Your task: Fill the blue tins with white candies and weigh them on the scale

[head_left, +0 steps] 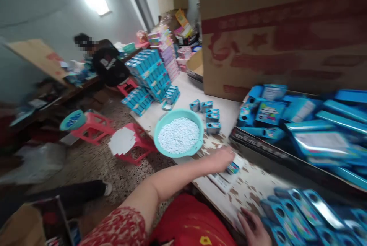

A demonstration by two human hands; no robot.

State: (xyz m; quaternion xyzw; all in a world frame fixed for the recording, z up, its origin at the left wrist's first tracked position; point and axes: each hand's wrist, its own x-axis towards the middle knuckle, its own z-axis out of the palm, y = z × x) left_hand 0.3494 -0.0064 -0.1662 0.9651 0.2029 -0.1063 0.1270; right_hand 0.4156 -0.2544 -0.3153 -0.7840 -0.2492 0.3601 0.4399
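My left hand [223, 159] reaches across the table with its fingers curled. A small blue box [233, 167] stands right beside its fingers on a white sheet. Whether the hand grips that box or something smaller is hidden. Near the table's front edge is my right hand [254, 228], its fingers apart and nothing seen in them. Just right of it are rows of blue boxes with round dark holes [292, 215]. A turquoise basin [156, 144] full of small pale pieces stands left of my left hand. A printed white slip [220, 182] lies below that hand.
Several small blue boxes [212, 116] stand behind the basin. A large carton [281, 47] and an open tray of blue packages [258, 146] line the right side. Blue boxes are stacked [155, 75] at the far end. Red stools [137, 144] and a seated person [110, 64] are at left.
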